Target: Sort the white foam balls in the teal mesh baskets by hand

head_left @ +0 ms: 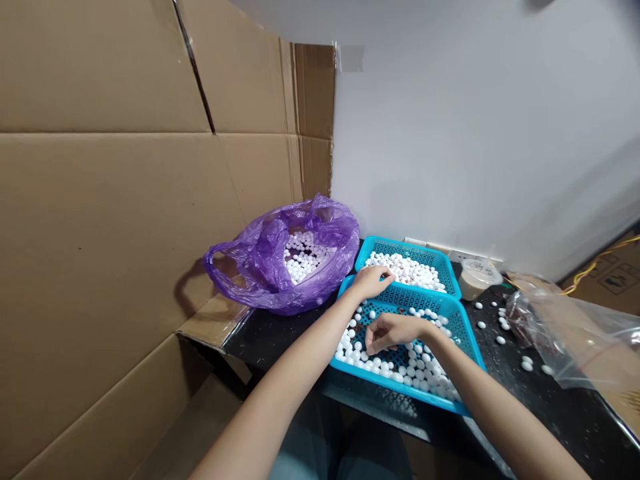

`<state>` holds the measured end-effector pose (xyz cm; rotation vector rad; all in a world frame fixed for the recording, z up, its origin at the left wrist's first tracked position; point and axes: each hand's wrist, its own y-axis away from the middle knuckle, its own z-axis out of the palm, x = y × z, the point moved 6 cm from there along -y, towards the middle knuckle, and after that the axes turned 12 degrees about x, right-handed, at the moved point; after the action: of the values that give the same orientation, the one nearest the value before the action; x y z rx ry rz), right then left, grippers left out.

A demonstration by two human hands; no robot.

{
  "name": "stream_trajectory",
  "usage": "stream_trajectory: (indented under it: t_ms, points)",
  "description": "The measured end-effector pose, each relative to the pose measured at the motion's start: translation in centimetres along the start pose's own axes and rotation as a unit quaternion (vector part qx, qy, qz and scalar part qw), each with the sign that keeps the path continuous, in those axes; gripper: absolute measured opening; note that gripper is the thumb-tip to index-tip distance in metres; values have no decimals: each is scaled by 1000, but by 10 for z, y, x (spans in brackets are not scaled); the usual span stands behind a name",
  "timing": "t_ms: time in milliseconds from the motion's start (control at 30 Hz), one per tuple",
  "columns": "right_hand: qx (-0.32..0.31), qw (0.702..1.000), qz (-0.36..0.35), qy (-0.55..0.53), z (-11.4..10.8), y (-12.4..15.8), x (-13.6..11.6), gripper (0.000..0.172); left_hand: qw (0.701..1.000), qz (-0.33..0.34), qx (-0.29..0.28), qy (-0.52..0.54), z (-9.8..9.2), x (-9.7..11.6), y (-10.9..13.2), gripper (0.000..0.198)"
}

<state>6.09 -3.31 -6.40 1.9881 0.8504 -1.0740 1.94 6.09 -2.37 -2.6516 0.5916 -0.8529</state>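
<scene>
Two blue perforated baskets stand on a black table. The near basket [463, 330] holds several small white balls [415, 373] and a few dark bits. The far basket [373, 247] is filled with white balls [407, 268]. My left hand [373, 280] reaches over the far basket's near rim, fingers curled among the balls. My right hand [393, 331] hovers low inside the near basket, fingers pinched together on something too small to name.
A purple plastic bag [280, 257] of white balls lies left of the baskets. Cardboard sheets [125, 200] wall off the left side. A lidded plastic cup [477, 277], a clear plastic bag [575, 333] and stray white balls [500, 327] sit on the right of the table [270, 333].
</scene>
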Motion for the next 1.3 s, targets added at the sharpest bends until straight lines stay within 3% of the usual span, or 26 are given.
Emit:
stream_trajectory:
  t_ms: [1300]
  points:
    - [-14, 998, 56, -26, 3, -9, 3, 27, 1000, 9, 1, -5, 2, 0, 0, 26]
